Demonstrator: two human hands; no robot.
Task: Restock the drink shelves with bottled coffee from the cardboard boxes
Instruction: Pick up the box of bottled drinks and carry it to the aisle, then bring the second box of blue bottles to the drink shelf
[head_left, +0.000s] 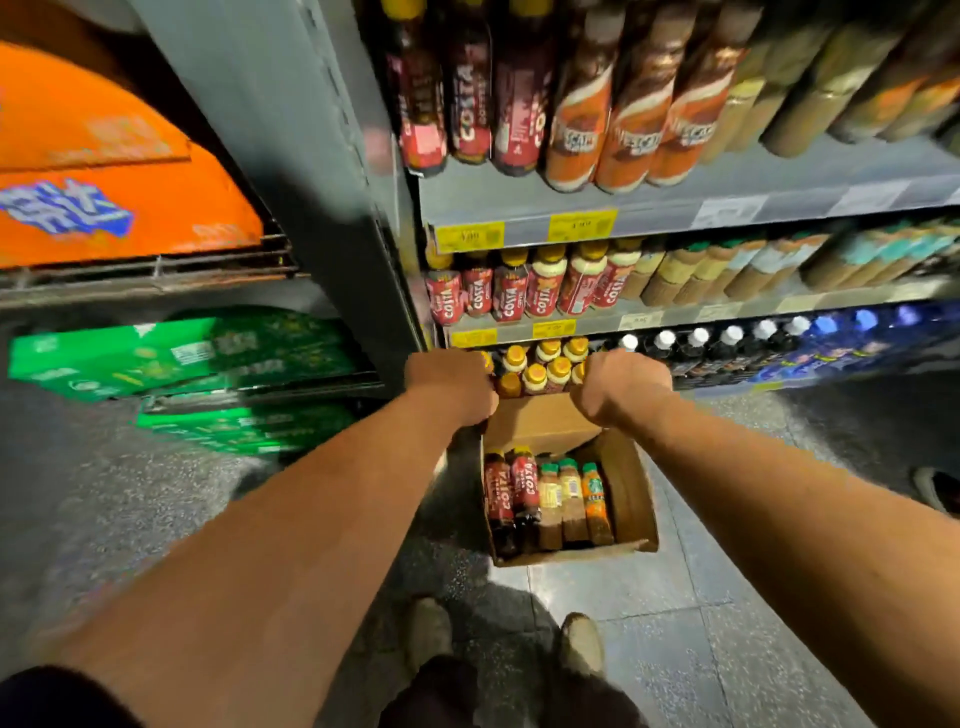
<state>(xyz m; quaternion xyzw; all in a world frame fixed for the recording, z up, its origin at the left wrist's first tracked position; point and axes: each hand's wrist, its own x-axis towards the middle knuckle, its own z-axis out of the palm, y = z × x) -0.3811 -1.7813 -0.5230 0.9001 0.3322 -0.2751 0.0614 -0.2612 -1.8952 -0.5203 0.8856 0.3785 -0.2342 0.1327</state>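
Left hand (452, 387), right hand (621, 387) at yellow-capped bottles (545, 364) — cardboard box (628, 488) below

The cardboard box (631, 499) is plain brown board, matt and unprinted on the inside. The bottles (550, 499) lying in it wear glossy printed plastic sleeves and smooth plastic caps. The shelves (675, 200) look like grey painted metal with a dull, smooth finish, and yellow paper price tags (582, 226) run along the front edge. The floor (675, 649) is speckled, stone-like tile with a faint sheen. The green cartons (104, 358) have a slick printed surface.
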